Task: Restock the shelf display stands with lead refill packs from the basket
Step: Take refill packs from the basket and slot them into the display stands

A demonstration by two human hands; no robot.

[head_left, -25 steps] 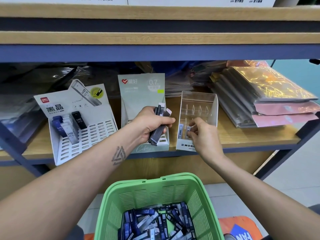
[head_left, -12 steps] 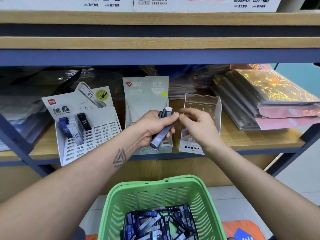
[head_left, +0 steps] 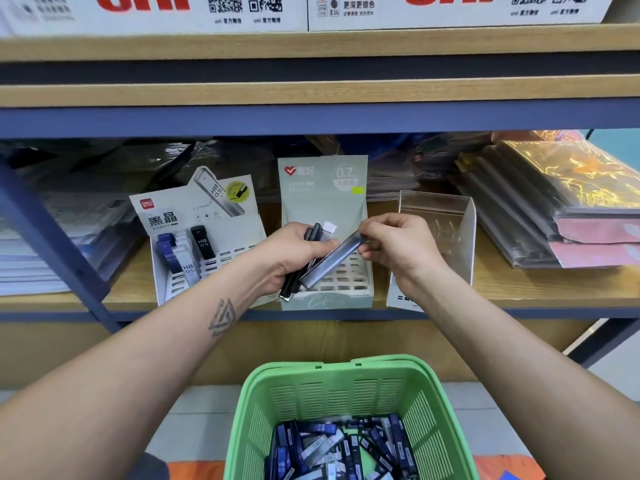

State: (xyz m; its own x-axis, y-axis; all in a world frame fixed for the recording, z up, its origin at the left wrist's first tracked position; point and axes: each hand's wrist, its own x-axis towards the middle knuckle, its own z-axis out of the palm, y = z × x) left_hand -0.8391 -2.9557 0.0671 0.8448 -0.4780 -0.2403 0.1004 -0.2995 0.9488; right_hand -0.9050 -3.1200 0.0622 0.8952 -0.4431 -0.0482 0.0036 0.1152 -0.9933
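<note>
Fingers of the right hand (head_left: 398,251) pinch the upper end of one grey lead refill pack (head_left: 332,261), which slants down toward the left hand (head_left: 294,258); the left hand's fingers are curled round a small bundle of packs (head_left: 298,271), dark and white ends showing above the thumb. Both hands hover in front of the pale green display stand (head_left: 325,199) marked 0.7, on a wooden shelf (head_left: 536,289) with a blue metal frame. To its left stands a white slotted stand (head_left: 194,244) holding a few blue, white and black HB 0.5 packs; to its right a clear stand (head_left: 446,230), partly hidden by the right wrist. Shiny wrapped folders (head_left: 561,202) are stacked at the far right. White printed cartons (head_left: 450,8) sit on the shelf above. Below, a green basket (head_left: 332,393) holds many loose packs (head_left: 339,448).
</note>
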